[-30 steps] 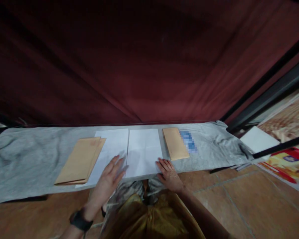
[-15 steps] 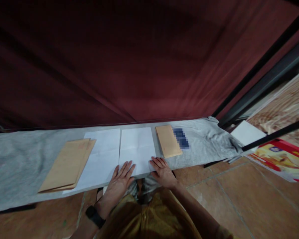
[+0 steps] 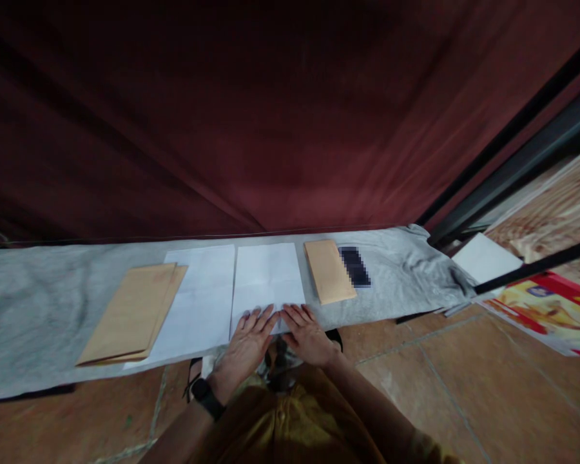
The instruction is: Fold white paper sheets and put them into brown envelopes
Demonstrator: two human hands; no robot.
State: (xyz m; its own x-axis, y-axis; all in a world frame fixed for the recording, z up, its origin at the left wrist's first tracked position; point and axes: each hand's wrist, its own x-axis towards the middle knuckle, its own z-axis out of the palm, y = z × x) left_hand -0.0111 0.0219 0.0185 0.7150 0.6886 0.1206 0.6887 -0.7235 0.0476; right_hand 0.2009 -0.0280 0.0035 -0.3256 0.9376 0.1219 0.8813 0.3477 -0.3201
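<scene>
A white sheet of paper (image 3: 269, 277) lies flat on the grey cloth, with faint crease lines across it. My left hand (image 3: 249, 338) rests flat on its near edge, fingers stretched out. Beside it, my right hand (image 3: 307, 335) presses the near right part of the same sheet, also flat with fingers extended; the fingertips of both hands almost meet. To the left is a second white paper (image 3: 200, 303), partly covered by brown kraft envelopes (image 3: 130, 309). A smaller brown envelope (image 3: 329, 272) lies to the right of the sheet.
A dark, pixelated rectangle (image 3: 355, 266) lies beside the small envelope. Grey cloth (image 3: 406, 270) covers the narrow table. A dark red curtain (image 3: 270, 129) hangs behind it. On the right stand metal bars (image 3: 507, 154), a white box-like object (image 3: 486, 258) and a red-yellow printed box (image 3: 551, 306).
Both hands have slid toward each other along the sheet's near edge, the left one rightward and the right one leftward. The papers and envelopes keep their places.
</scene>
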